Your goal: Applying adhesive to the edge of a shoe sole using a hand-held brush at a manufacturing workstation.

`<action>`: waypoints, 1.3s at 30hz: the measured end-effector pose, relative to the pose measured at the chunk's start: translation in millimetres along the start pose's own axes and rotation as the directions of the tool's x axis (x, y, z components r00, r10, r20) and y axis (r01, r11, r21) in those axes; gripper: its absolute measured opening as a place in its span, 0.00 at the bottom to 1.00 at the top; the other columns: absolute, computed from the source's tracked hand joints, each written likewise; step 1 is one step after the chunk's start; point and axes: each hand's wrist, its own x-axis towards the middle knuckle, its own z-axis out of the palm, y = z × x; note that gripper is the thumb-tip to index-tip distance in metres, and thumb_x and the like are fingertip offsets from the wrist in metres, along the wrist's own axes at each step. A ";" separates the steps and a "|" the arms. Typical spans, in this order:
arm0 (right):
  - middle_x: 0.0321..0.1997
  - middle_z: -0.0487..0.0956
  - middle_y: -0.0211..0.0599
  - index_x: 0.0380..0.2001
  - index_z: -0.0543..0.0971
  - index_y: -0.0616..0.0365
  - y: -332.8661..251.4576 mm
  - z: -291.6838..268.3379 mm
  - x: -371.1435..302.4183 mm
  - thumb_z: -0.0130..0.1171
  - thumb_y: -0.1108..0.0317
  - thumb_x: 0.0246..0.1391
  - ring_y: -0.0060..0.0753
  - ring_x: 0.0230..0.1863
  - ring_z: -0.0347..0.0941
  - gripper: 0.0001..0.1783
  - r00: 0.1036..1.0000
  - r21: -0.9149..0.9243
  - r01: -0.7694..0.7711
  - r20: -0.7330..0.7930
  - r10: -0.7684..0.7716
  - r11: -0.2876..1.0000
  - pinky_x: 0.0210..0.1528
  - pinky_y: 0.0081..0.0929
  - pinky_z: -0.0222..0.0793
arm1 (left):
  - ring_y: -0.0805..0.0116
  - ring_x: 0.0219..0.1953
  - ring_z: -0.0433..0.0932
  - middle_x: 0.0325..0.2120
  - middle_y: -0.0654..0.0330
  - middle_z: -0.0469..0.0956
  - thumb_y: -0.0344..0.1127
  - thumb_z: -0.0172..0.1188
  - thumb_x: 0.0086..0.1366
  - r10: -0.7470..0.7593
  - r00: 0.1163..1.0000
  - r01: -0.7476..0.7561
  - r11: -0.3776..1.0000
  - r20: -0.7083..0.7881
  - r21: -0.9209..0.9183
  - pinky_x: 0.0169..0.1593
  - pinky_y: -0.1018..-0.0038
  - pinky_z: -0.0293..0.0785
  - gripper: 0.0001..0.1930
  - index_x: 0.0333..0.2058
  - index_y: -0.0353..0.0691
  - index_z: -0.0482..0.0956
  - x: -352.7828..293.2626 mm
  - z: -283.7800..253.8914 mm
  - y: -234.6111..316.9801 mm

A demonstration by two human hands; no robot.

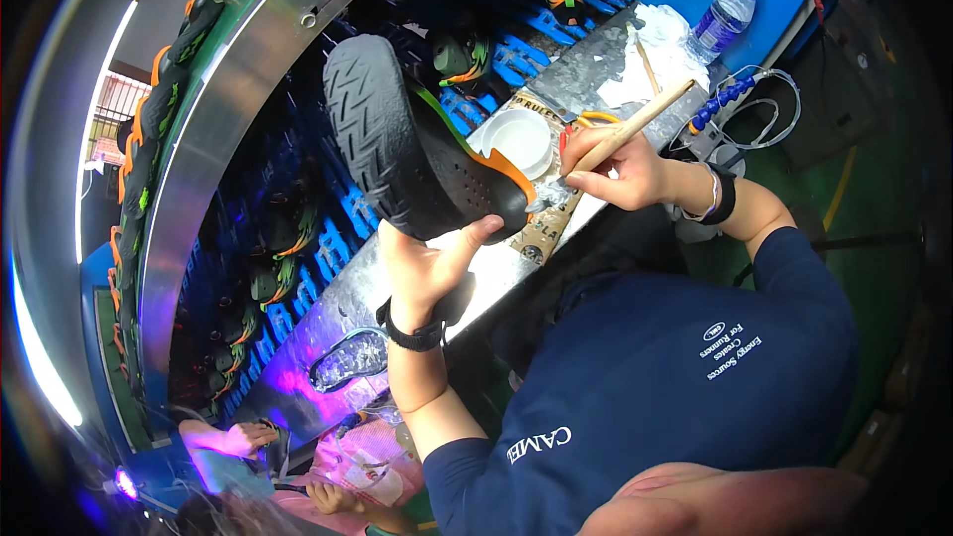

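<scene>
My left hand grips a shoe from below, thumb against its upper. The shoe is tilted, with its black, chevron-treaded sole facing left; orange and green trim runs along the upper. In my right hand is a brush with a thick pale wooden handle, fingers closed round it. Its whitish bristle end is at the orange edge of the shoe; whether it touches I cannot tell. A round white dish sits on the bench just beyond the shoe, on a brown printed sheet.
Several shoes stand along a line of blue holders beyond the metal bench. White paper, a bottle and a blue jointed hose are at the right. At lower left, a co-worker's hands work near an insole-shaped piece.
</scene>
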 end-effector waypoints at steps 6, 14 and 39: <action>0.23 0.71 0.30 0.27 0.72 0.62 -7.7 0.4 -4.5 0.53 0.73 0.43 0.14 0.22 0.64 0.05 0.984 0.109 -0.177 0.004 0.178 0.978 0.21 0.12 0.57 | 0.72 0.29 0.75 0.25 0.58 0.77 0.26 0.65 0.41 -0.060 0.998 0.058 0.997 -0.031 -0.046 0.36 0.78 0.69 0.15 0.30 0.31 0.73 1.0 4.7 0.3; 0.20 0.69 0.27 0.26 0.71 0.62 11.2 -8.4 0.0 0.53 0.77 0.43 0.10 0.18 0.62 0.03 0.996 0.004 -0.062 -0.064 0.062 0.998 0.18 0.10 0.54 | 0.67 0.35 0.74 0.34 0.54 0.73 0.24 0.64 0.42 -0.180 0.979 0.199 0.935 0.091 -0.293 0.40 0.75 0.70 0.26 0.42 0.33 0.64 4.7 0.0 -11.1; 0.27 0.73 0.38 0.23 0.72 0.63 17.8 -10.0 24.6 0.53 0.82 0.40 0.23 0.22 0.65 0.05 0.965 -0.165 0.212 -0.120 -0.233 0.963 0.20 0.17 0.59 | 0.68 0.38 0.71 0.36 0.55 0.71 0.29 0.64 0.45 -0.372 0.900 0.436 0.780 0.229 -0.449 0.41 0.74 0.68 0.29 0.46 0.34 0.60 8.0 21.3 -24.6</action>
